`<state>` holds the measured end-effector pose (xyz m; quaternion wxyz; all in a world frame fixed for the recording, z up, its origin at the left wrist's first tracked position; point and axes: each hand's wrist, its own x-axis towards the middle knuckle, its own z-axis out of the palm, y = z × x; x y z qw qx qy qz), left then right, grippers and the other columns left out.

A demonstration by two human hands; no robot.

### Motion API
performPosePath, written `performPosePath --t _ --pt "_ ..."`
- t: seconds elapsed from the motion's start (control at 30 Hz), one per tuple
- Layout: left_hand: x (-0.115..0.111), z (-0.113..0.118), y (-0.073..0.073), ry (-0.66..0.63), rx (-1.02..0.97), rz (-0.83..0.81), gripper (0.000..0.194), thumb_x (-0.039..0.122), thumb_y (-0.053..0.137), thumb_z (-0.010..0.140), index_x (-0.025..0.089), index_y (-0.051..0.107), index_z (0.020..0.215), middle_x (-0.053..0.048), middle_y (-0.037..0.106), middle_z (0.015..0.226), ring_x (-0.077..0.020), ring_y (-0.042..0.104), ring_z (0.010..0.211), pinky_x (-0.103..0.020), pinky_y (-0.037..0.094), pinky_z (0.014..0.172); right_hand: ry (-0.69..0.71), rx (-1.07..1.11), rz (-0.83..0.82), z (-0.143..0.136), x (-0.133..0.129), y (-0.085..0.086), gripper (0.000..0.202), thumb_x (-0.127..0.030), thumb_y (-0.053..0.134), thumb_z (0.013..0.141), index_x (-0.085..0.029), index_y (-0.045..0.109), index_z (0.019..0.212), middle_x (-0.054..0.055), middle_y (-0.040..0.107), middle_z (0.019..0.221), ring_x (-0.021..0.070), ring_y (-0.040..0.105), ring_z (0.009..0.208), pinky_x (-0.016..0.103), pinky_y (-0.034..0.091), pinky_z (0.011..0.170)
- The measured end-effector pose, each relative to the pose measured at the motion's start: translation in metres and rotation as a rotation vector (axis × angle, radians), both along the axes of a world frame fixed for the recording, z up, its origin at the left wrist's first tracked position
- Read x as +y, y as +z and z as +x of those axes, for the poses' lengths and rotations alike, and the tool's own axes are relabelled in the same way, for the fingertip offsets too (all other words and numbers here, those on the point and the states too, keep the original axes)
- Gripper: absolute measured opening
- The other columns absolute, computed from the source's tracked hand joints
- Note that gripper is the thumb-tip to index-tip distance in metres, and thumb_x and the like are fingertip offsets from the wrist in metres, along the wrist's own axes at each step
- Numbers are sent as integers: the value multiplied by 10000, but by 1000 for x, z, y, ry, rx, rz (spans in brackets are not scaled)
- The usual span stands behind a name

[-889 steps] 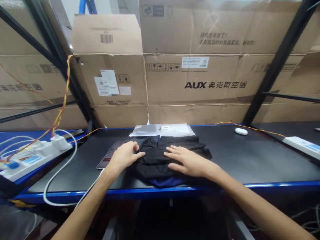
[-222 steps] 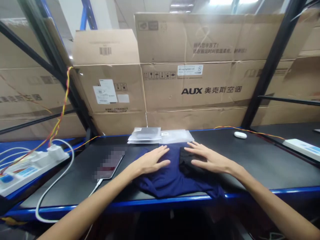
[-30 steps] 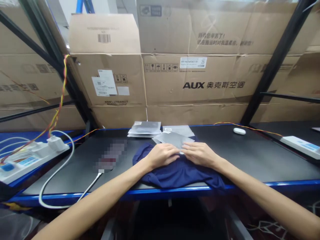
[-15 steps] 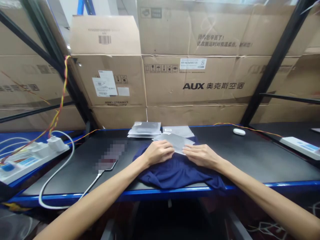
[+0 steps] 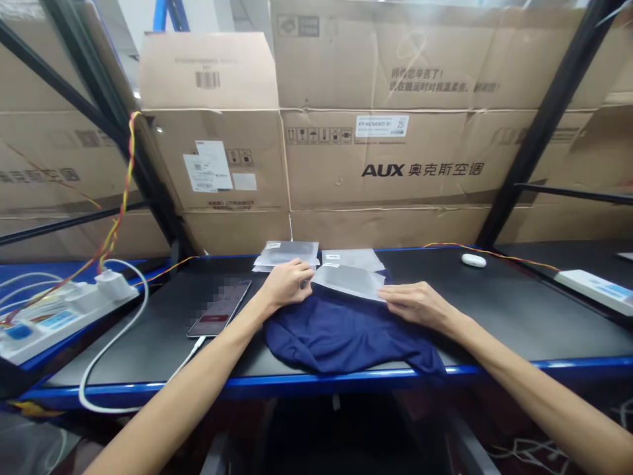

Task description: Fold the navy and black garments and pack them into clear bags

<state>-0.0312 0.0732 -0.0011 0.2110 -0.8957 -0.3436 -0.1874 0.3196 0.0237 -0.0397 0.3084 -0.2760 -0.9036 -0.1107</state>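
A frosted plastic bag (image 5: 349,280) with a small white label lies tilted over a bunched dark blue cloth (image 5: 341,333) near the table's front edge. My right hand (image 5: 415,303) pinches the bag's right corner between thumb and fingers. At the bag's left edge, my left hand (image 5: 288,282) is closed, its fingers curled over the cloth's upper left side. What those fingers hold, if anything, is hidden. Behind my left hand is a stack of similar frosted bags (image 5: 291,251). Another frosted bag (image 5: 357,258) lies just beyond the one at my right hand.
A phone (image 5: 221,309) with a white charging cable (image 5: 86,369) lies on the dark table at left. Power strips stand at far left (image 5: 64,310) and far right (image 5: 596,290). A white earbud case (image 5: 473,260) sits at back right. Large cardboard (image 5: 386,191) walls the back.
My hands have moved apart. The left went left and slightly up from the bag's lower edge; the right shifted a little right, still pinching the bag. The bag has turned flatter across.
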Motion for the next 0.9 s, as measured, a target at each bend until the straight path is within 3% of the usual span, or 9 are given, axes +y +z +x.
performPosePath --t 0.1,0.2,0.33,0.4,0.53,0.63,0.77,0.9 --pt "-2 2 -1 34 -1 -48 62 189 548 805 192 611 806 -57 643 862 -223 592 872 -313 490 724 3 5 -25 -1 -2 -1 256 -214 547 916 -244 742 1079 40 747 1115 206 743 933 290 603 865" --pt "-3 5 -6 26 -62 -89 191 248 574 821 185 631 992 -81 654 1027 -246 605 972 -351 517 834 14 11 -31 -3 -3 -2 253 -218 550 923 -241 740 1088 46 750 1104 209 745 926 282 604 854" --pt "-2 21 -17 -144 -70 -118 492 261 609 841 211 537 1325 -102 527 1398 -267 520 1257 -387 457 1041 17 9 -42 -8 -6 -2 249 -229 544 931 -240 741 1083 54 750 1109 210 749 912 281 606 842" --pt "-1 32 -22 -210 -22 -106 542 217 599 856 239 500 1388 -95 487 1457 -270 478 1318 -407 426 1080 23 15 -28 -11 -8 -2 247 -228 539 935 -235 738 1080 56 750 1109 199 752 895 273 605 836" --pt "0 45 -26 -234 -9 -25 485 145 544 879 240 544 1354 -82 585 1370 -250 562 1229 -401 471 1024 29 46 43 -15 -10 2 231 -214 540 937 -224 738 1055 52 765 1066 181 752 880 257 594 837" --pt "-4 43 -24 -262 -90 52 399 171 540 881 232 608 1270 -52 682 1226 -216 651 1071 -356 528 934 -50 72 74 -15 -10 6 205 -240 553 934 -238 752 984 34 786 959 183 753 833 261 589 785" --pt "-13 36 -11 -278 -245 187 348 212 561 865 233 652 1201 -39 734 1088 -196 694 953 -333 553 863 -182 57 64 -12 -10 9 219 -295 558 937 -233 758 871 27 779 792 175 733 687 259 547 654" --pt "-8 21 8 -199 -434 329 366 210 575 873 230 642 1232 -35 724 1150 -193 679 1025 -329 529 933 -168 -30 -19 -15 -10 8 301 -290 508 961 -223 731 771 31 761 759 170 721 706 257 533 671"
